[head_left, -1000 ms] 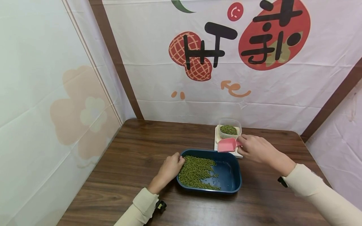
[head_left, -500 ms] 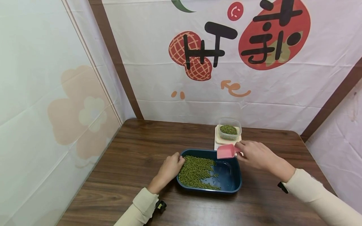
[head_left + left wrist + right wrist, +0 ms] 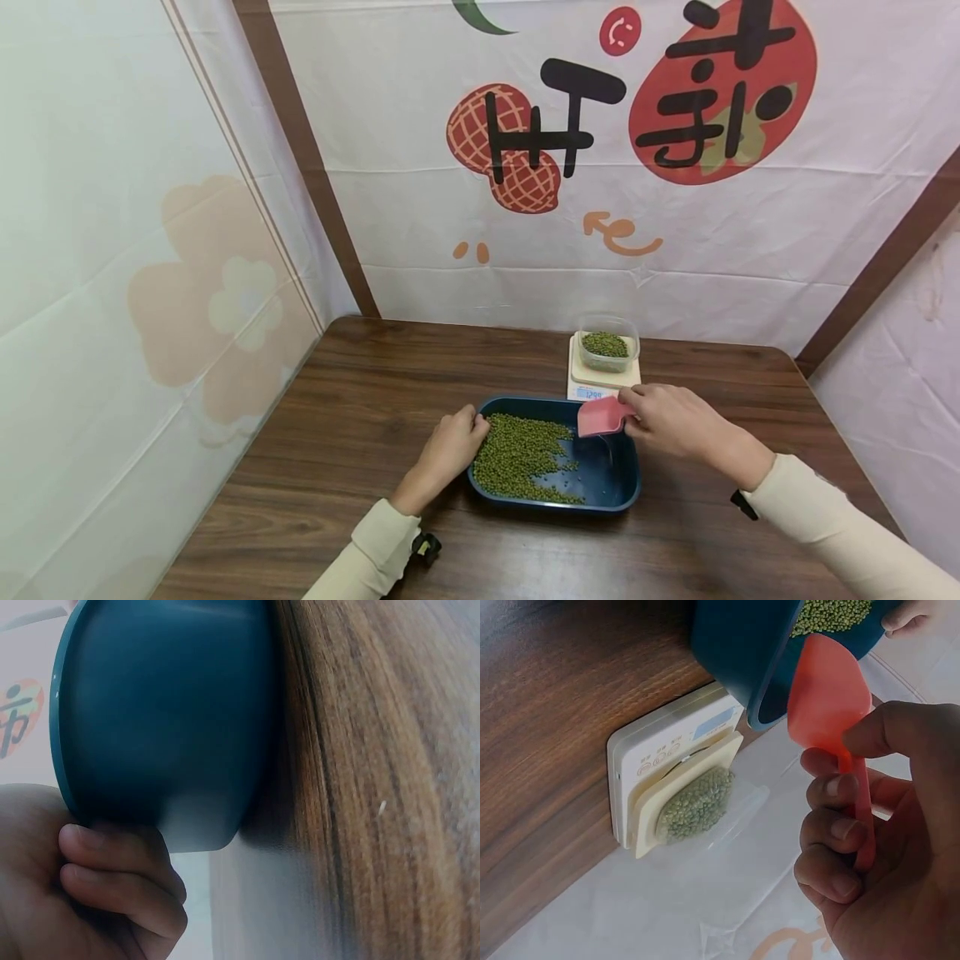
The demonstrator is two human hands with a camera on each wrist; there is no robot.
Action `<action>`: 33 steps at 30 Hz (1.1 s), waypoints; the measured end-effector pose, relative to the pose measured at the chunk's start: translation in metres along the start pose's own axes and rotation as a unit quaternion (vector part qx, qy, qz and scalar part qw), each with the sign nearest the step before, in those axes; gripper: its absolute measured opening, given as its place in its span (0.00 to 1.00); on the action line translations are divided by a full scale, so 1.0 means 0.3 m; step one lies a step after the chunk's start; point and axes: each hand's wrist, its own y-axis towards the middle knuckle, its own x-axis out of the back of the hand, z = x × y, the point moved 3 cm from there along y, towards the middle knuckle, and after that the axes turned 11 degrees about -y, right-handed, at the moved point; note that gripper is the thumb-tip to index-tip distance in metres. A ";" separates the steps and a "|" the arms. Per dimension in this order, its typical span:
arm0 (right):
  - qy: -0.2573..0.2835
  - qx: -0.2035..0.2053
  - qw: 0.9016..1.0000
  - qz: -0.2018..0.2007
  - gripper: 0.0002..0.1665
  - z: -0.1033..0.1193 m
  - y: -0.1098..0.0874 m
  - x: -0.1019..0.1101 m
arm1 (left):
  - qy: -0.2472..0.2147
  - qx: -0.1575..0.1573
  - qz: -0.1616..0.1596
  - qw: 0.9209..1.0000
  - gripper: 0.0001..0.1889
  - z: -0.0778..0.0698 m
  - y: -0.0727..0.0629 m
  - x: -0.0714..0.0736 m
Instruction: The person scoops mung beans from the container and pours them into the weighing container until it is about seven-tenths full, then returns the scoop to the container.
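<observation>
Pink scoop (image 3: 597,417) hung over the blue tub (image 3: 613,483).
My right grip (image 3: 670,421) clamped its handle (image 3: 863,817), my left grip (image 3: 453,442) the tub's rim (image 3: 57,712); if the left slackened, I judged, the tub could slide and jar the scale (image 3: 589,392) beside it.

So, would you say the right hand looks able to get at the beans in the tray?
Probably yes: the right hand holds the scoop above the tray, and nothing seems to stand between it and the beans. The left hand holds the opposite end.
</observation>
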 end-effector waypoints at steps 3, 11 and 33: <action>0.003 0.001 1.000 0.004 0.10 0.006 0.000 -0.010 | 0.002 -0.002 -0.002 1.000 0.15 0.005 0.002 -0.004; -0.005 0.007 1.000 0.025 0.08 0.009 0.021 -0.035 | -0.002 -0.004 -0.003 1.000 0.15 0.005 0.009 -0.006; -0.015 0.004 0.999 0.043 0.06 0.011 0.076 -0.085 | -0.004 0.000 -0.002 1.000 0.16 -0.002 0.047 0.000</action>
